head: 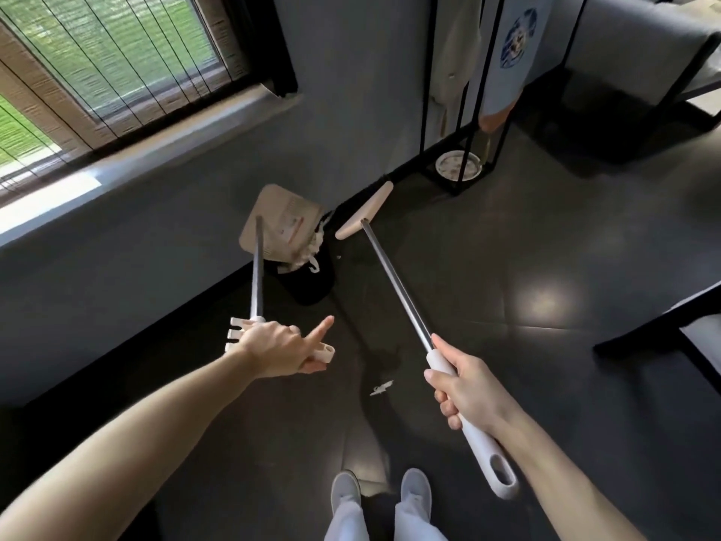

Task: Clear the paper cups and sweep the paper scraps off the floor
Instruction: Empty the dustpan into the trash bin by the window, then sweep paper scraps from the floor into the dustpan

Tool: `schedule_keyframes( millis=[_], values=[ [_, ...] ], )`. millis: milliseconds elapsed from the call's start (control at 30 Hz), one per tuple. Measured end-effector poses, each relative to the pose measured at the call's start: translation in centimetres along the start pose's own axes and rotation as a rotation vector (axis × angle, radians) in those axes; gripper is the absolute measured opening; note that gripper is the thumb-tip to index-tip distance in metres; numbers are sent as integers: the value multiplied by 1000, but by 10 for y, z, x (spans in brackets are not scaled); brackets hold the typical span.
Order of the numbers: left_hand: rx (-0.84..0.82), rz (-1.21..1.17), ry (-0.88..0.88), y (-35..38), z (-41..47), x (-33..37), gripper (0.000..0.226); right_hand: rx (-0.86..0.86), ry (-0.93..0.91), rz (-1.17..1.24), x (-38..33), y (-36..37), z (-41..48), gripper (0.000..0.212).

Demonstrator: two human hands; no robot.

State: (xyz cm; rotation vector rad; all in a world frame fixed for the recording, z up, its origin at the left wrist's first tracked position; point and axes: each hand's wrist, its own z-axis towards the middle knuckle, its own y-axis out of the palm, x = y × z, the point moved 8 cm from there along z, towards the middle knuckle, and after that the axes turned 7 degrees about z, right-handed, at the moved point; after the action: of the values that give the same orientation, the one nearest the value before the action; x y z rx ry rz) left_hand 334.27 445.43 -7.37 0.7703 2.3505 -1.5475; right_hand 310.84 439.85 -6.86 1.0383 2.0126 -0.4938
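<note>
My left hand (279,347) grips the white handle of a long-handled dustpan (279,222), index finger stretched out. The beige pan is tipped over a black bin (310,279) by the wall, and white paper scraps (312,249) spill from the pan into it. My right hand (462,388) holds the white grip of a broom (364,210); its metal pole slants forward and its beige head rests on the floor beside the bin. One white paper scrap (382,387) lies on the dark floor between my hands, and a tiny one (338,258) lies near the bin.
A black metal clothes rack (464,91) with hanging garments stands at the back, a round patterned dish (458,165) at its foot. Grey furniture (643,64) sits at the far right, a dark table edge (663,326) at the right. A window (97,64) fills the left wall.
</note>
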Motion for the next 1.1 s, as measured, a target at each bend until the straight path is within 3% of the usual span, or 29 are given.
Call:
schedule_keyframes(
  millis=[100, 300, 367, 467, 567, 700, 867, 1100],
  values=[
    [256, 68, -77, -21, -15, -23, 87, 1, -2, -18, 2, -7, -5, 62],
    [498, -83, -249, -61, -50, -38, 79, -25, -32, -12, -8, -14, -8, 62],
    [495, -109, -355, -74, -67, -37, 81, -46, -28, -9, -8, -11, -12, 64],
    [350, -216, -542, -84, -93, -31, 76, -83, -30, -9, -6, -4, -22, 65],
    [211, -422, -721, -79, -120, -22, 80, -116, -55, -42, -9, 0, -34, 65],
    [271, -704, -948, -77, -164, -4, 76, -155, -81, -82, -3, 6, -57, 64],
    [455, -1303, -1267, -49, -238, 49, 66, -203, -74, -168, 35, 8, -104, 65],
    [538, -1707, -1677, 1, -349, 179, 66, -281, 111, -219, 110, -7, -163, 65]
  ],
)
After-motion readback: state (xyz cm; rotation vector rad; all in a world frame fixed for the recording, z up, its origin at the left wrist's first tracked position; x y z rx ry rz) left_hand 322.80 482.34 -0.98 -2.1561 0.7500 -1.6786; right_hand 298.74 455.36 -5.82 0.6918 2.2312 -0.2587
